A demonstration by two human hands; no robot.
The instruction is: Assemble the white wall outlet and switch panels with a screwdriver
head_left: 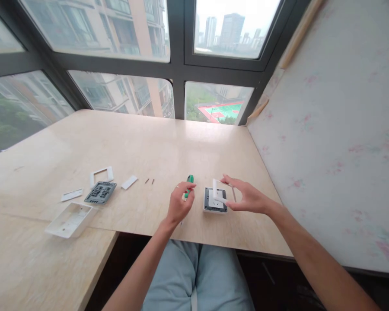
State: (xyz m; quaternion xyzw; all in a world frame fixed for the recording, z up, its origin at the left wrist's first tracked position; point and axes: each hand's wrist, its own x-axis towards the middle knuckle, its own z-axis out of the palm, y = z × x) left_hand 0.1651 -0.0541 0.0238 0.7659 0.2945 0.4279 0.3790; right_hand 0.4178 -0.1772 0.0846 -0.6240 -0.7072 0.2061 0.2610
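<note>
My left hand (180, 199) has its thumb and index finger around the green handle of a screwdriver (190, 178); its thin shaft shows partly below the hand. My right hand (244, 196) grips a white cover frame (215, 190) by its edges, fingers on the far side and thumb on the near one. That frame is tilted up over a wall socket (210, 205), which has a white face with slots, a dark grey surround and a white box beneath. Part of the socket is hidden behind the frame.
On the left of the tabletop (142, 142) lie a second white frame (109, 173), a grey socket insert (101, 192), a white box (69, 221), two white strips (71, 195) and two small screws (153, 182). A window stands behind, a papered wall (327, 129) on the right.
</note>
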